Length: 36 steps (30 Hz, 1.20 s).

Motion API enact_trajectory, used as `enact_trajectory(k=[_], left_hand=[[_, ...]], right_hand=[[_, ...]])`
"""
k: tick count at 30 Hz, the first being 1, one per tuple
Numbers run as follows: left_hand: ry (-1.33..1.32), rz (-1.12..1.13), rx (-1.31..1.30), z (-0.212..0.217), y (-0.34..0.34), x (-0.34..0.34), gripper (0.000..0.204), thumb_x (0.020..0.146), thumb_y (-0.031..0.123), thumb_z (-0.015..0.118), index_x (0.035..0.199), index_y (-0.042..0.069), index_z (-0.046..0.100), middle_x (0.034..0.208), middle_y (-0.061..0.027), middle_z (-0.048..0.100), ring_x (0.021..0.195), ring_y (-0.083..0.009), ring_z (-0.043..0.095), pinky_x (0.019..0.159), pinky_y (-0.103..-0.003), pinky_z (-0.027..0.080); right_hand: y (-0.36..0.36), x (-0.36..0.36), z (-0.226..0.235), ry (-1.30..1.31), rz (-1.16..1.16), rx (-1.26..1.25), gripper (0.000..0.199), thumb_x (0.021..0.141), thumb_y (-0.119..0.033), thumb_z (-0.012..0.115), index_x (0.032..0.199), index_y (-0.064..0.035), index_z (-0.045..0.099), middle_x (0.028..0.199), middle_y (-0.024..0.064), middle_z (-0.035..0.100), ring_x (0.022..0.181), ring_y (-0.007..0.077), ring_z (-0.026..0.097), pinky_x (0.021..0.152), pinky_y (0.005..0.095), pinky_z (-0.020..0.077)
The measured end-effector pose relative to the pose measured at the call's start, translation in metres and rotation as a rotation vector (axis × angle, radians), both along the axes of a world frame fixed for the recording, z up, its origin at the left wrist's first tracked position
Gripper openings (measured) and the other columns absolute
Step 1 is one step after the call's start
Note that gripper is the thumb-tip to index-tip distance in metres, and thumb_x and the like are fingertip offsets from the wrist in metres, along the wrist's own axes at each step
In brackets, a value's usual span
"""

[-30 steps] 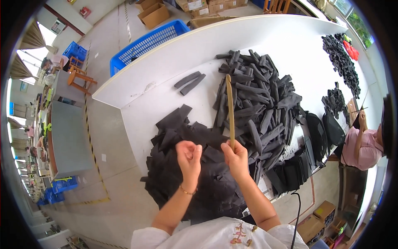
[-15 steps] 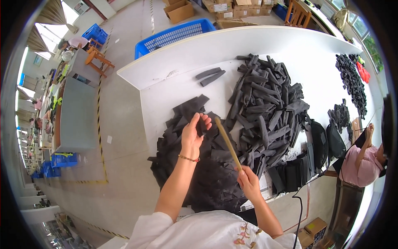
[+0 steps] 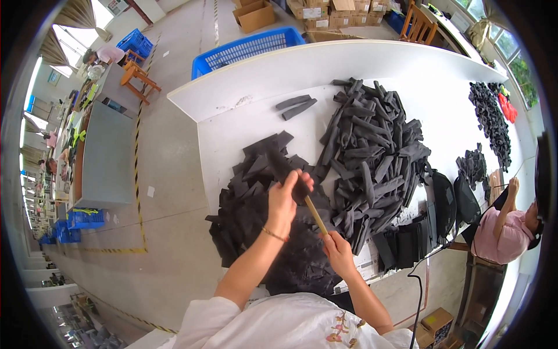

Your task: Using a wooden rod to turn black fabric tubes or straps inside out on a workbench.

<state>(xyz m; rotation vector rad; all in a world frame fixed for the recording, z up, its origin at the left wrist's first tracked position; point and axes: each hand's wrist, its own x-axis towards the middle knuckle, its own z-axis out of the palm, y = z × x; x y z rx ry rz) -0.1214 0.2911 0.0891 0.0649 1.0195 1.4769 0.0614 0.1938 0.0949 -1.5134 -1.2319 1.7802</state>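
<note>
My left hand [image 3: 282, 203] is closed around a dark fabric tube [image 3: 280, 167] that slants up and to the left. One end of a flat wooden stick [image 3: 316, 215] is inside the tube's near end. The stick's other end is gripped in my right hand [image 3: 338, 253]. Below both hands spreads a heap of flat black fabric pieces [image 3: 247, 186]. Just right of it lies a larger pile of narrow black fabric tubes [image 3: 372, 136]. Two separate tubes [image 3: 299, 110] rest farther back on the white table [image 3: 229, 136].
A low white partition [image 3: 349, 55] borders the table's far side, with a blue crate [image 3: 250, 49] behind it. Black pouches [image 3: 444, 203] and stacked dark pieces [image 3: 401, 247] line the right edge, near a black cable [image 3: 419, 285]. A person in pink [image 3: 500, 232] sits at the right.
My left hand has moved slightly down and right with the fabric tube. The stick's far end, free before, is now inside the tube.
</note>
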Motion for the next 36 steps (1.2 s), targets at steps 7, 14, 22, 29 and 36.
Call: enact_trajectory(k=[7,14,22,29,36], left_hand=[[0.014,-0.075,-0.056,-0.005,-0.073,0.036,0.033,0.094,0.023,0.06,0.112,-0.005,0.06,0.098,-0.015,0.067,0.093,-0.0263,0.066,0.082,-0.036,0.053],[0.017,-0.015,-0.058,0.006,-0.062,0.006,0.026,0.091,0.022,0.065,0.108,0.002,0.064,0.082,-0.0134,0.067,0.059,-0.0245,0.063,0.055,-0.034,0.051],[0.166,-0.013,-0.138,0.019,-0.042,-0.007,0.028,0.089,0.027,0.067,0.093,-0.001,0.063,0.063,-0.0058,0.059,0.043,-0.0109,0.049,0.038,-0.021,0.032],[0.166,0.122,0.046,0.018,-0.017,-0.057,0.027,0.095,0.033,0.059,0.091,0.007,0.062,0.047,0.0061,0.037,0.033,-0.0044,0.027,0.034,-0.022,0.021],[-0.095,0.26,-0.189,-0.007,-0.028,0.016,0.019,0.096,0.025,0.054,0.088,0.008,0.056,0.06,0.0007,0.047,0.042,-0.0071,0.034,0.04,-0.021,0.026]], right_hand=[[0.012,-0.053,-0.03,0.114,-0.141,0.241,0.02,0.1,-0.015,0.046,0.104,0.0016,0.055,0.079,-0.0015,0.055,0.067,0.0052,0.048,0.056,0.0215,0.0399],[-0.048,-0.059,-0.037,-0.004,-0.056,0.238,0.025,0.102,-0.023,0.043,0.096,-0.002,0.056,0.062,0.0056,0.051,0.057,0.0135,0.049,0.054,0.0289,0.0413],[-0.076,-0.026,-0.018,-0.075,0.152,0.014,0.024,0.102,-0.023,0.043,0.093,-0.0035,0.054,0.062,0.0049,0.049,0.056,0.0121,0.047,0.053,0.029,0.0407],[-0.117,0.065,0.034,0.062,0.3,-0.44,0.027,0.097,-0.025,0.054,0.084,-0.002,0.054,0.07,0.0016,0.049,0.066,0.0081,0.047,0.058,0.0274,0.0407],[-0.017,-0.009,0.034,-0.183,-0.05,0.388,0.018,0.088,-0.012,0.066,0.101,-0.0015,0.059,0.064,0.0001,0.048,0.058,0.0059,0.043,0.052,0.0234,0.0387]])
